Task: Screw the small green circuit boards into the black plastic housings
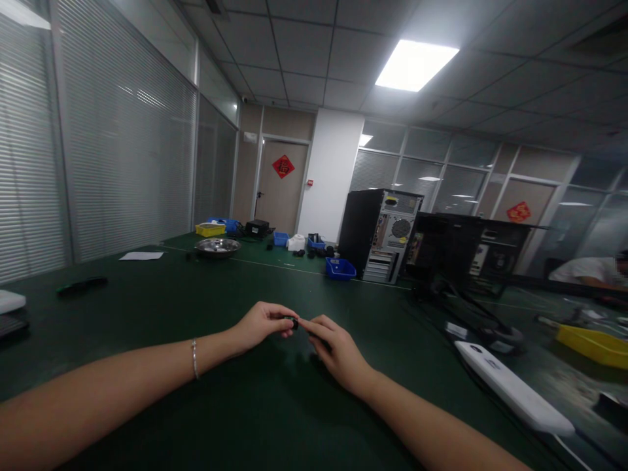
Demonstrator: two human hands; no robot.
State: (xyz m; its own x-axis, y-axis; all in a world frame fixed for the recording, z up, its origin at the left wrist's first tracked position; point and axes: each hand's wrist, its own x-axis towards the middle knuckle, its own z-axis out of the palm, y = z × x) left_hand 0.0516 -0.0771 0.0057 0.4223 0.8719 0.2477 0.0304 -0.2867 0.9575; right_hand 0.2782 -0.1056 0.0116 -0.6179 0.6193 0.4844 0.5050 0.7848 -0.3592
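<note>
Over the green tabletop (235,405), my left hand (262,325) pinches a small dark round part (293,322) between thumb and fingers. The part is too small and dim to name more exactly. Coming in from the right, my right hand (338,350) stretches its index finger to the part's edge, at or very near touching. Its thumb stands apart below, and no object shows in that hand. A bracelet (195,358) circles my left wrist.
A metal bowl (218,247), blue bin (340,268) and computer tower (380,235) stand farther back. At right lie a white power strip (513,386), cables and a yellow tray (593,347). A dark green tool-like item (82,286) lies left. Another person's sleeve (583,269) shows far right.
</note>
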